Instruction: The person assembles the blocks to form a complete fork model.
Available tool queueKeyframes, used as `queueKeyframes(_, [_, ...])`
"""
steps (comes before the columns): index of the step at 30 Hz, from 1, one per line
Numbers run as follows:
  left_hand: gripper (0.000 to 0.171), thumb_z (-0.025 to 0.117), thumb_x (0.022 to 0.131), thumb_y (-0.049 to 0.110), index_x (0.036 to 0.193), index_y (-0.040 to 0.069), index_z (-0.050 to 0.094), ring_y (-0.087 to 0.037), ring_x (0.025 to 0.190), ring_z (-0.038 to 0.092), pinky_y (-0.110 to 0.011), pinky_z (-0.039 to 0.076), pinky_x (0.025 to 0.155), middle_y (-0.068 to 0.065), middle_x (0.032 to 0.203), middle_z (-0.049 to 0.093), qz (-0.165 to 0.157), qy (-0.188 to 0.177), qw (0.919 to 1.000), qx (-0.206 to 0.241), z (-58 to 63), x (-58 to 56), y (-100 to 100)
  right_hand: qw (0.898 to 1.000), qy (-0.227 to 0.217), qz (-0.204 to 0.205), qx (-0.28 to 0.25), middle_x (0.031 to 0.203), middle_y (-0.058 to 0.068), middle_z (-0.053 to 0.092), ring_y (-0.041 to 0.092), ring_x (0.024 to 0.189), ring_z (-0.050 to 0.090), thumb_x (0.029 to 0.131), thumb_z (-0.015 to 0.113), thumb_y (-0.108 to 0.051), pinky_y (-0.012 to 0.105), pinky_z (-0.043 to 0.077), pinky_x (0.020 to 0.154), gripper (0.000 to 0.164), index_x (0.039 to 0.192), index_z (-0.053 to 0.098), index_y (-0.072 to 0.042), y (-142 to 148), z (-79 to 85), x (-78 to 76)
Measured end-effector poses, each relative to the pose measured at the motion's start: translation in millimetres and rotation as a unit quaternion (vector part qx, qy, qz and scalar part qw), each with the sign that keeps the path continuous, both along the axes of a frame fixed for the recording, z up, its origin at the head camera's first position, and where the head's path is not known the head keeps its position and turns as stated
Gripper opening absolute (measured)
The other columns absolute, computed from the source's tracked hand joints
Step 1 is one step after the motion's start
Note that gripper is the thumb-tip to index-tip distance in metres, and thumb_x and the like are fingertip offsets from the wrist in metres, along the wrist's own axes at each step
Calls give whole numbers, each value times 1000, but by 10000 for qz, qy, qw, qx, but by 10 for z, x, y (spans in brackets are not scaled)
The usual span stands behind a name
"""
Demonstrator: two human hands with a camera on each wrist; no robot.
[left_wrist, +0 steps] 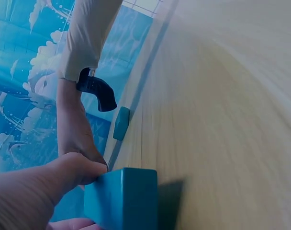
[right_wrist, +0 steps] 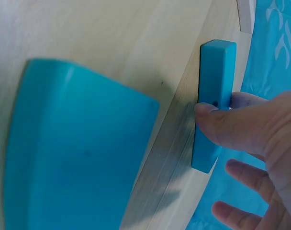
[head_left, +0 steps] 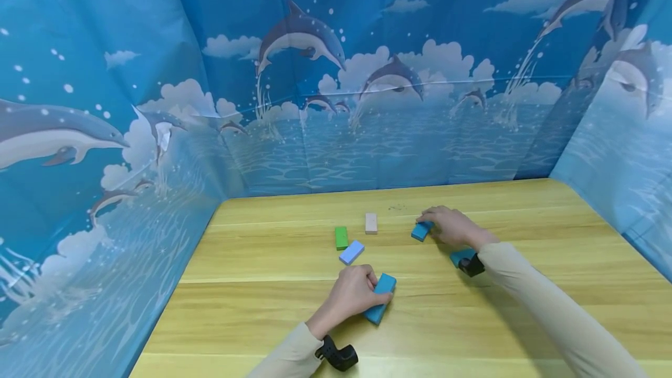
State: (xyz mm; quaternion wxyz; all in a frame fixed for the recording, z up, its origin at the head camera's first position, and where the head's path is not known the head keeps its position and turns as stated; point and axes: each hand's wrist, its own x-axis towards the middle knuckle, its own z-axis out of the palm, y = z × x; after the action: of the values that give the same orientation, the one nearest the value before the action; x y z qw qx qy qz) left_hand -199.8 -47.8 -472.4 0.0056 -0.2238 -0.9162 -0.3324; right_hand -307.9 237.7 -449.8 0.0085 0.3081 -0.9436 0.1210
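Note:
My left hand grips a teal block near the front middle of the table, thumb along one side and fingers at the other. In the left wrist view this block shows its end face, its shadow falling on the wood. Farther back on the right, my right hand pinches a blue block. The right wrist view has the thumb on the near face of that block, the other fingers spread behind. Beneath the right wrist lies another teal block, partly hidden by the arm; it looms large in the right wrist view.
Left of centre, a green block, a light purple block and a pale pinkish block lie on the wooden table. A dolphin-print curtain borders the table at the back and both sides.

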Motion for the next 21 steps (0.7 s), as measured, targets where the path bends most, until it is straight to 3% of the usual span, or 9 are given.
queueKeyframes(6, [33, 82, 73, 33, 69, 10, 59, -1, 49, 44, -18, 37, 47, 10, 56, 48, 135, 36, 9997, 211, 19, -60, 136, 9995, 309, 19, -35, 109, 14, 59, 39, 103, 54, 82, 72, 1, 51, 45, 82, 32, 113, 67, -5, 6, -23, -15])
queueKeyframes(10, [35, 81, 74, 31, 64, 11, 54, -3, 47, 41, -19, 34, 46, 9, 54, 44, 286, -51, 9991, 297, 29, -121, 205, 9998, 207, -21, -42, 103, 11, 58, 35, 98, 55, 80, 75, -3, 48, 47, 79, 30, 108, 67, -6, 9, -28, -29])
queueKeyframes(15, [47, 81, 75, 32, 56, 12, 42, -3, 43, 30, -19, 26, 43, 9, 48, 29, 526, -31, 9984, 190, 1, -193, 252, 9998, -98, -170, -12, 101, 9, 56, 30, 94, 56, 82, 75, -10, 45, 48, 75, 31, 112, 65, -6, 16, -37, -27])
queueKeyframes(21, [52, 80, 76, 29, 54, 15, 34, -3, 42, 22, -19, 21, 41, 10, 50, 22, 709, 62, 9974, 101, -20, -210, 314, 9996, -149, -251, -30, 98, 8, 55, 26, 87, 57, 84, 73, -11, 43, 48, 72, 31, 112, 64, -6, 29, -43, -2])
